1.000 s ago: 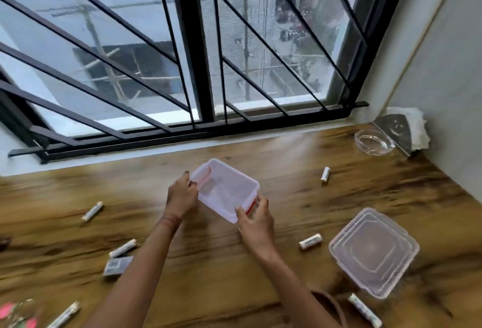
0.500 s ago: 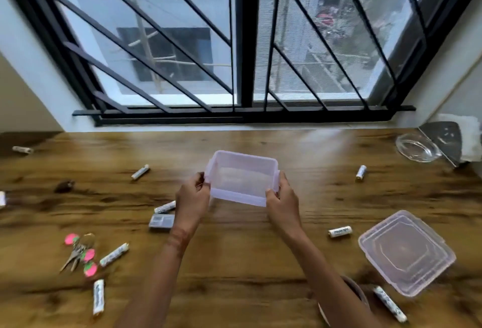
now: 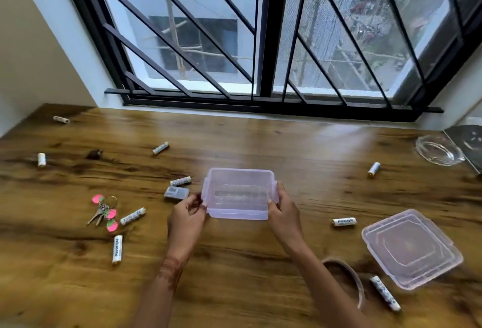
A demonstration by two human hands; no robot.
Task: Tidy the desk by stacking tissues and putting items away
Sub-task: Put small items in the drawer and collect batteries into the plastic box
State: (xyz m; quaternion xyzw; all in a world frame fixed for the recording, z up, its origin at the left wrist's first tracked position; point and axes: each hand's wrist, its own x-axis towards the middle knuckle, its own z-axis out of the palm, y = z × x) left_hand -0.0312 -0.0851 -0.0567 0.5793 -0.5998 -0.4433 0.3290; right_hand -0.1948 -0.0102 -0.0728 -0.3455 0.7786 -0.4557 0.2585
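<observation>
left hand (image 3: 186, 219): is gripping the left end of the container (image 3: 238, 192), with fingers curling round its side.
right hand (image 3: 285, 219): is gripping the container's right end in the same way, thumb lying along the near wall.
container: clear plastic and open-topped, it is sitting between both hands at the middle of the desk (image 3: 234, 139); whether its base is touching the wood cannot be told.
lid (image 3: 412, 248): is lying flat near the desk's right edge, toward the front, well apart from the container.
batteries (image 3: 343, 222): 9 white cells are lying scattered. 6 are spreading across the left half, 1 of them close to the far left corner. 1 is lying between container and lid, 1 toward the far right, and 1 just in front of the lid.
keys (image 3: 104, 213): are lying with pink tags on the left half, just beside a battery.
small case (image 3: 176, 193): is resting just left of the container, close to the left hand.
glass dish (image 3: 439, 149): is sitting by the far right corner.
brown ring (image 3: 347, 280): is lying near the front edge, partly hidden by the right forearm.
</observation>
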